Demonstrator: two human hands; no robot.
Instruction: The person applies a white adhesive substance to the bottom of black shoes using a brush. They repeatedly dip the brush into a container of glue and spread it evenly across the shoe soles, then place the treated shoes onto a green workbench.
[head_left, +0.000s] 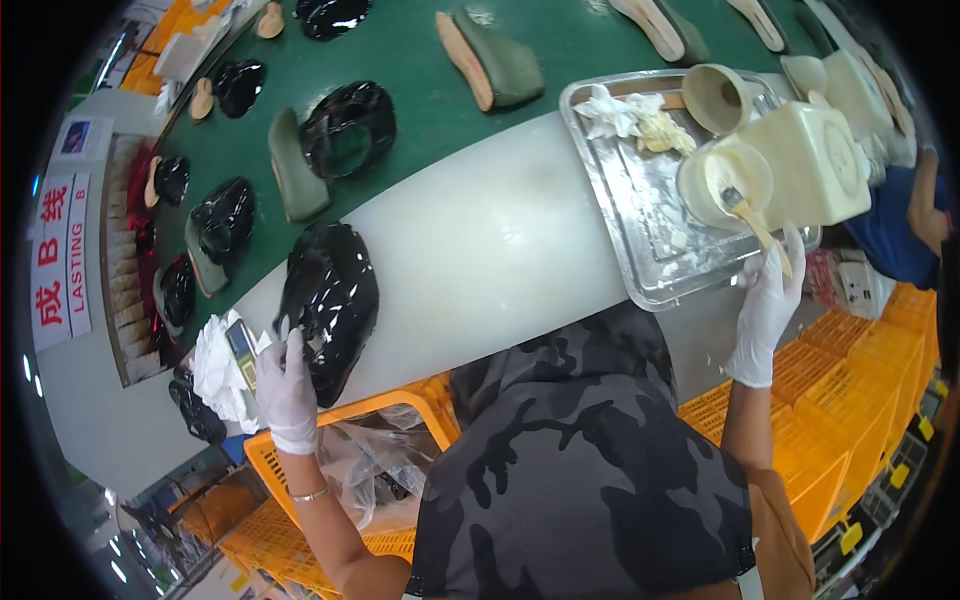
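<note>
While our gloved right hand (768,315) pinches the wooden handle of a brush (754,222) between thumb and fingers, the bristles dip into a tub (690,185) of white paste standing on a metal tray (604,190). Well apart from it, our gloved left hand (285,385) bends its fingers against the near side of a glossy black shoe upper (335,290); whether they grip it or merely touch it, we cannot tell. The upper lies at the left end of our white work surface (480,250), just beside a crumpled white cloth (215,375) with a small device (242,350) on top. Around the tub, we have a cream jug (815,165), a beige cup (715,98) and crumpled tissue (612,112). Beyond, green shoe forms (510,75) and more black uppers (350,130) rest on a green surface (420,70). Below us at left, an orange crate (440,405) holds clear plastic (370,460); at far right, a co-worker (890,225) wears blue.
</note>
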